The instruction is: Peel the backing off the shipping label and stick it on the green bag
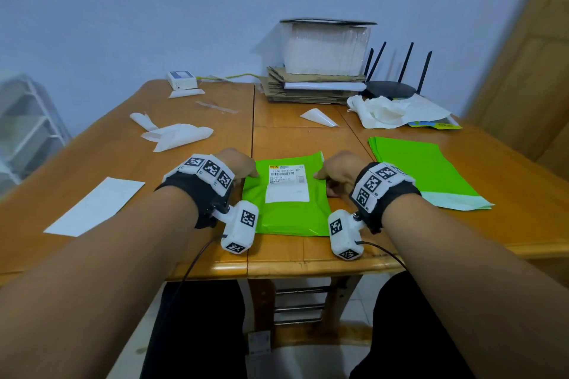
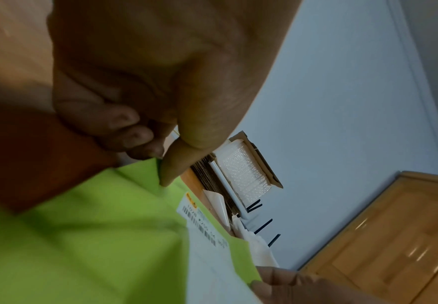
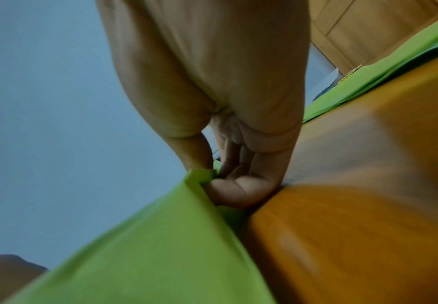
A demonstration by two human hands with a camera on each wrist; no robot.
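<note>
Both hands pinch the green bag [image 1: 289, 215], left hand [image 1: 238, 164] and right hand [image 1: 340, 171] at its far corners, shipping label [image 1: 287, 183] stuck on, near the worktop [image 1: 123, 144] front edge.

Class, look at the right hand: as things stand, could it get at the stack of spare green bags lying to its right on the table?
Probably yes, but not at once. The stack of spare green bags lies close beside the right hand with bare table between. The hand's grip is taken: it pinches the labelled green bag and must let go first.

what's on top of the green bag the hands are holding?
A white shipping label lies flat on the green bag. The left hand and right hand pinch its far corners. Anything under the bag is hidden.
</note>
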